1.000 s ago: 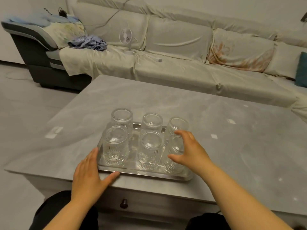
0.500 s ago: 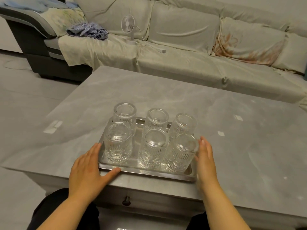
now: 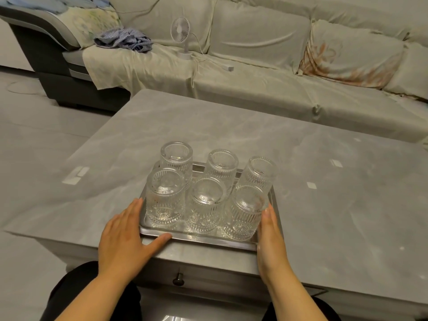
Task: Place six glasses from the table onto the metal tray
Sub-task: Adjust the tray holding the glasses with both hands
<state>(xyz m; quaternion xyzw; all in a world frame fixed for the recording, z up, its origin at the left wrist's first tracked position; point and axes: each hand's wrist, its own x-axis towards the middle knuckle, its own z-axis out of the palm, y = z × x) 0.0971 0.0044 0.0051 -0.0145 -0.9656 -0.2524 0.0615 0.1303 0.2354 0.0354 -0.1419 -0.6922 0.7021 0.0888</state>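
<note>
Several clear ribbed glasses stand upside down in two rows on the metal tray (image 3: 201,240), near the front edge of the grey table (image 3: 335,216). The front-left glass (image 3: 165,200) and front-right glass (image 3: 244,212) are nearest my hands. My left hand (image 3: 122,237) lies flat on the table against the tray's left rim, its thumb stretched along the front rim. My right hand (image 3: 271,239) stands edge-on against the tray's right rim, fingers straight beside the front-right glass. Neither hand holds a glass.
A drawer knob (image 3: 178,279) sits under the table's front edge. Behind the table runs a covered sofa (image 3: 254,84) with a small white fan (image 3: 181,35) and a blue cloth (image 3: 125,41) on it. Floor lies to the left.
My right hand has left the front-right glass and dropped to the tray's right rim. My left hand has stayed at the left rim. The view has tilted slightly.
</note>
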